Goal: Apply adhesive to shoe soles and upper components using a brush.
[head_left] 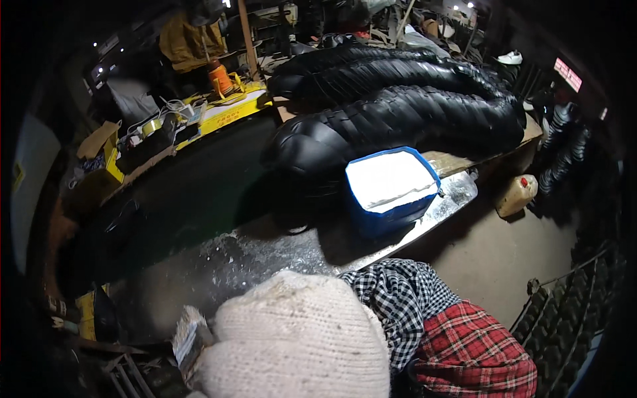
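My right hand (292, 338), in a thick off-white knitted glove, fills the lower middle, close up. Its arm comes in from the lower right, with a black-and-white checked cuff (401, 302) over a red plaid sleeve (474, 351). The back of the glove hides the fingers, so whether they grip anything does not show. A ragged grey-white piece (190, 333) juts out at the glove's left side; its kind is unclear. Beyond the hand, a blue tub (388, 222) with white material up near its rim stands on the workbench (259, 255). My left hand is out of view.
Long rows of nested shiny black pieces (405, 123) lie across the bench's far side. Past its right edge, a yellowish jerrycan (516, 197) with a red cap stands on the floor. An orange flask (219, 77) and a yellow box (109, 166) sit at the back left. A dark rack (564, 325) stands lower right.
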A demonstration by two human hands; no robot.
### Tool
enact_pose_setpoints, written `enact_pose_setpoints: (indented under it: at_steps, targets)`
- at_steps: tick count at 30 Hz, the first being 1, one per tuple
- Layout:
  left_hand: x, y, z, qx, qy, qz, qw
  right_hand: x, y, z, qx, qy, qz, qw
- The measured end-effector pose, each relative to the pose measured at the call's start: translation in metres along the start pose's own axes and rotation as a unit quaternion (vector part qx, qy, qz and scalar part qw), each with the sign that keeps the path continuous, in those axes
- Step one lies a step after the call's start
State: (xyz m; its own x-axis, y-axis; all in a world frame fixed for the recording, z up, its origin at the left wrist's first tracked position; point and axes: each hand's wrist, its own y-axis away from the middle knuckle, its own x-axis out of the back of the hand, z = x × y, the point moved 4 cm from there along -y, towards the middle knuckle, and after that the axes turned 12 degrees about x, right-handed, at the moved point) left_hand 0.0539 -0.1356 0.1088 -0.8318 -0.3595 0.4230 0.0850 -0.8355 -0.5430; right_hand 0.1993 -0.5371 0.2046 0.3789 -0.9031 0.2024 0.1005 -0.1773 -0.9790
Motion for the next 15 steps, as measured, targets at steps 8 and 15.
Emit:
enact_pose_setpoints:
  at_steps: [8,15]
  targets:
    - [0.021,0.053,0.028,0.008,0.178,-0.251,0.951,0.05,-0.027,-0.033,-0.057,0.124,-0.038,0.99]
    - [0.043,0.089,0.054,0.12,0.38,-0.53,0.749,0.078,0.047,-0.017,-0.249,0.117,-0.043,0.96]
